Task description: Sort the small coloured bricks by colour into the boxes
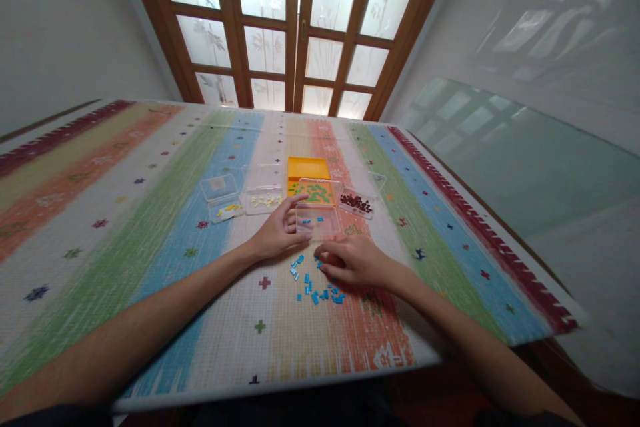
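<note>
My left hand [280, 230] rests at the left side of a clear box [327, 229], thumb and fingers apart around its edge. Two or so small blue pieces [321, 219] lie in that box. Just to the right and nearer me, my right hand [350, 260] has its fingers bent together above the cloth; anything between the fingertips is too small to make out. Several loose blue pieces [315, 297] are scattered on the striped cloth beside and below the right fingertips.
Behind the hands stand an orange box [308, 167], a clear box with green pieces [319, 193], one with cream pieces [265, 201], one with yellow pieces [229, 210] and one with dark red pieces [356, 202]. The striped tablecloth [175, 267] ends near my body.
</note>
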The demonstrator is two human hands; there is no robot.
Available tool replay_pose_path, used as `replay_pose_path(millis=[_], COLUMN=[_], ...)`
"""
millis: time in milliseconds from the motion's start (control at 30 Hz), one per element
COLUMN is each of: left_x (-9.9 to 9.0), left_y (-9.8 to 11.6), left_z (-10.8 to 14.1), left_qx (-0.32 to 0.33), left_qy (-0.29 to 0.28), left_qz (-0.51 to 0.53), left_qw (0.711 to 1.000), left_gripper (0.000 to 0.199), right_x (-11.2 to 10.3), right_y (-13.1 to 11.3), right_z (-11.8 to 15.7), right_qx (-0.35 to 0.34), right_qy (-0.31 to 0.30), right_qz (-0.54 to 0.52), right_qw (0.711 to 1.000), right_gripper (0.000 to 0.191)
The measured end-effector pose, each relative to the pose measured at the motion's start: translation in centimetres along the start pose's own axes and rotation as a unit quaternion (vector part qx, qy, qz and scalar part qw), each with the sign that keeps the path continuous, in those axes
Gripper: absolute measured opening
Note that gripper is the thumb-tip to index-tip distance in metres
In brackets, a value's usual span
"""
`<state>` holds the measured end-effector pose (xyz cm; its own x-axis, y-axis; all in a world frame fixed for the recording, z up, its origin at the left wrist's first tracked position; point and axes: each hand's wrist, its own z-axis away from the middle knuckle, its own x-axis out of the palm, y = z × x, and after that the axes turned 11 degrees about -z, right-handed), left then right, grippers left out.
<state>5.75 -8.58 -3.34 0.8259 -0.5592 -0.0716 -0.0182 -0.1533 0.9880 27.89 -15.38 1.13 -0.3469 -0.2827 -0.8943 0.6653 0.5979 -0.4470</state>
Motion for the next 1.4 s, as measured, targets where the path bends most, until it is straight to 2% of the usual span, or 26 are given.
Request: replay_pose_path(millis=[233, 367, 567, 700, 800, 933, 1067, 1233, 1400], left_x=[-0.1, -0.1, 0.0, 0.0, 0.0, 0.0, 0.1, 0.0, 0.0], left_y=[0.1, 0.2, 0.1, 0.2, 0.2, 0.2, 0.2, 0.0, -0.2], left_z=[0.0, 0.0, 0.0, 0.1, 0.1, 0.0, 0.0, 0.0, -0.1], left_qx=[-0.007, -0.001, -0.014, -0.005, -0.005, -0.011, -0.015, -0.002, -0.011], left_qy=[0.005, 0.001, 0.004, 0.003, 0.001, 0.001, -0.005, -0.007, -0.009], left_qz=[-0.004, -0.005, -0.002, -0.007, -0.004, 0.005, 0.009, 0.014, 0.022], left_qw=[1.000, 1.000, 1.000, 1.000, 1.000, 1.000, 1.000, 1.000, 1.000], left_gripper=[0.082, 0.082, 0.082, 0.082, 0.081, 0.082, 0.083, 0.082, 0.083], right_x=[-0.2, 0.1, 1.3, 1.5, 0.7, -1.9, -4.1, -4.6, -4.9], right_y=[-0.4, -0.7, -0.8, -0.5, -0.2, 0.5, 1.6, 2.6, 3.0], right_z=[-0.2, -0.1, -0.4, -0.5, -0.4, -0.8, -2.2, -4.0, -4.7], right_qx=[0.009, 0.015, 0.007, 0.003, 0.005, 0.008, 0.043, 0.108, 0.125], right_qy=[-0.043, -0.055, -0.021, -0.021, -0.015, -0.012, 0.013, -0.007, -0.047], right_qz=[0.010, 0.055, 0.121, 0.136, 0.127, 0.092, 0.063, 0.066, 0.044], right_qw=[0.999, 0.997, 0.992, 0.990, 0.992, 0.996, 0.997, 0.992, 0.990], right_gripper=[0.017, 0.019, 0.018, 0.018, 0.020, 0.021, 0.017, 0.015, 0.014])
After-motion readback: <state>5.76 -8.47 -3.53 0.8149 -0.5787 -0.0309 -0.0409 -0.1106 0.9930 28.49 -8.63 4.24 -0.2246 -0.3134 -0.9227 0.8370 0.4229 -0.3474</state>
